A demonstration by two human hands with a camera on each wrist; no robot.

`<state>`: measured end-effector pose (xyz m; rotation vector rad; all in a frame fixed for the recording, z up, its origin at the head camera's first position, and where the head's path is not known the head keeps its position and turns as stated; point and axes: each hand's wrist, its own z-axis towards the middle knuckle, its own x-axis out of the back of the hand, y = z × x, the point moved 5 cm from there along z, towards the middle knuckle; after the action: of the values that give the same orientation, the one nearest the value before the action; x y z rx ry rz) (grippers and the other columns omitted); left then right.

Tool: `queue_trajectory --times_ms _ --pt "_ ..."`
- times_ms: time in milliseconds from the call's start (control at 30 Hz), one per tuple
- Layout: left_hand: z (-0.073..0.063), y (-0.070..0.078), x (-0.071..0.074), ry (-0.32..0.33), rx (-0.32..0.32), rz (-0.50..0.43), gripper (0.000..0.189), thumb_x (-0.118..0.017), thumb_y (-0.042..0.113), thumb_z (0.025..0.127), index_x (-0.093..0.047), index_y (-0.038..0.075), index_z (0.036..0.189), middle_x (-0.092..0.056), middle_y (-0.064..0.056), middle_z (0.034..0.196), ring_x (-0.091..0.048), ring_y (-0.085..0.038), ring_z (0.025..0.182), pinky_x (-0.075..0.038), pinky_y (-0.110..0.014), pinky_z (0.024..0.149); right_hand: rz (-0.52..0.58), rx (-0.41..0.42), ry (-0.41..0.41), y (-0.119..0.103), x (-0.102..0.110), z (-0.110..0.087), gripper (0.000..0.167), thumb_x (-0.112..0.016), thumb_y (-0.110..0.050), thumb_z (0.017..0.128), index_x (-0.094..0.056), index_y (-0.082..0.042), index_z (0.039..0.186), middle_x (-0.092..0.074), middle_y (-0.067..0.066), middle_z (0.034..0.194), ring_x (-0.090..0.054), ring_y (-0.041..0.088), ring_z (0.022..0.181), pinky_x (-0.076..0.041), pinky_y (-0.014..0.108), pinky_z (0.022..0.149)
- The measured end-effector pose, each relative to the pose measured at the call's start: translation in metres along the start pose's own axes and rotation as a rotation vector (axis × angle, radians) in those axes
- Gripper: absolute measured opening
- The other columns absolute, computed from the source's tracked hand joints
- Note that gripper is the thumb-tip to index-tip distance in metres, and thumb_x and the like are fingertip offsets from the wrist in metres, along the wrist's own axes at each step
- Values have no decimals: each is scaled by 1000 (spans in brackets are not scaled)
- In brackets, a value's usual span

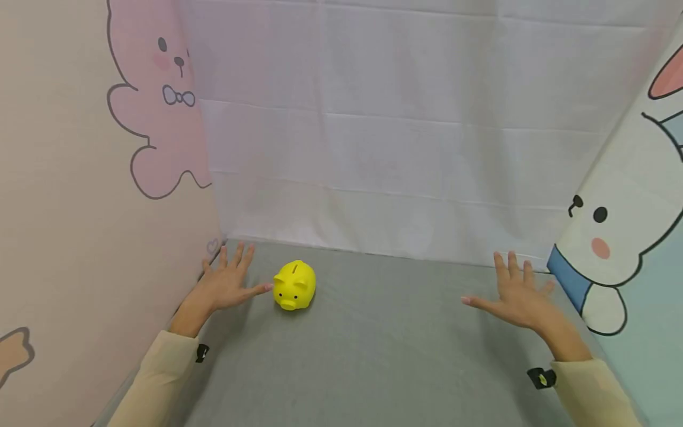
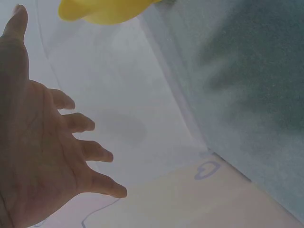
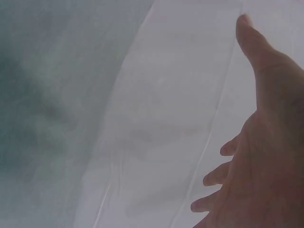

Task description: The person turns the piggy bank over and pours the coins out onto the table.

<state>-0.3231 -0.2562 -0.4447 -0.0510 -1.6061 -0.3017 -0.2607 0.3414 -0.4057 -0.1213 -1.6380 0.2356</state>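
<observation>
A yellow piggy bank [image 1: 295, 287] stands on the grey table left of centre, its snout toward me and a dark coin slot on top. My left hand [image 1: 225, 286] is held over the table just left of it, fingers spread, the thumb tip beside the pig in the head view. Part of the yellow piggy bank [image 2: 109, 10] shows at the top of the left wrist view, beyond the spread left hand [image 2: 42, 152]. Far to the right, my right hand [image 1: 519, 296] hovers over the table with fingers spread and holds nothing. The right wrist view shows that hand [image 3: 270, 142] with its thumb raised.
The grey tabletop [image 1: 384, 332] ends at a creased white cloth [image 1: 384, 148] hanging at the back. A beige panel with a pink bear [image 1: 165, 118] borders the left side. On the right stands a panel with a white cartoon rabbit [image 1: 629, 207].
</observation>
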Motion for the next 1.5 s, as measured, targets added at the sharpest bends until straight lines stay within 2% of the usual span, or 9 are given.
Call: queue_trajectory --times_ms 200,433,500,633,767,967,1167,1400,1500 --pt "1 6 0 17 -13 -31 119 -48 84 93 -3 5 169 -10 -29 174 -6 -66 155 -7 -94 111 38 45 18 -19 3 -1 144 -75 -76 80 9 5 165 11 45 166 4 77 147 0 101 94" --pt "-2 7 -11 37 -50 -118 119 -51 81 94 -4 2 169 -18 -29 173 -22 -63 153 -28 -80 119 41 105 40 -41 1 2 146 -80 -71 78 8 6 165 3 44 168 -11 74 147 -18 93 106" --pt "-3 6 -12 35 -65 -152 120 -52 81 93 -2 2 169 -17 -29 173 -25 -60 154 -29 -76 121 63 128 48 -48 1 2 146 -81 -70 79 8 8 164 0 43 168 -15 71 149 -23 89 111" --pt "-1 5 -9 22 -89 -214 125 -57 82 90 -1 3 169 -15 -28 174 -26 -53 157 -29 -70 125 160 157 39 -59 4 4 144 -81 -65 82 12 8 164 1 39 170 -12 63 154 -21 82 118" --pt "0 6 -8 13 -103 -256 124 -62 79 89 -8 0 168 -18 -28 173 -27 -53 156 -30 -71 124 211 169 9 -66 3 3 140 -81 -63 83 10 6 165 -1 35 173 -13 60 156 -22 78 122" --pt "7 6 -9 22 -117 -294 108 -66 71 92 -31 -4 162 -35 -30 166 -35 -54 152 -34 -73 121 272 195 2 -79 1 3 127 -81 -52 89 2 6 166 -6 36 172 -12 59 157 -20 76 124" --pt "12 8 -9 13 -150 -363 98 -77 61 90 -43 -1 157 -47 -27 160 -52 -52 140 -49 -67 111 310 228 15 -99 -4 9 119 -81 -45 92 -4 7 166 -10 34 173 -17 56 158 -23 73 126" --pt "12 6 -17 7 -141 -431 94 -80 57 88 -47 2 156 -49 -24 160 -54 -51 140 -52 -62 111 377 268 37 -129 -20 26 118 -80 -45 93 -2 2 168 -12 28 174 -54 50 140 -45 65 116" --pt "12 6 -22 17 -150 -450 91 -81 54 88 -48 0 154 -49 -26 159 -53 -52 140 -53 -62 110 427 272 12 -142 -31 32 118 -80 -47 92 0 -4 169 -13 24 175 -53 47 142 -50 62 112"
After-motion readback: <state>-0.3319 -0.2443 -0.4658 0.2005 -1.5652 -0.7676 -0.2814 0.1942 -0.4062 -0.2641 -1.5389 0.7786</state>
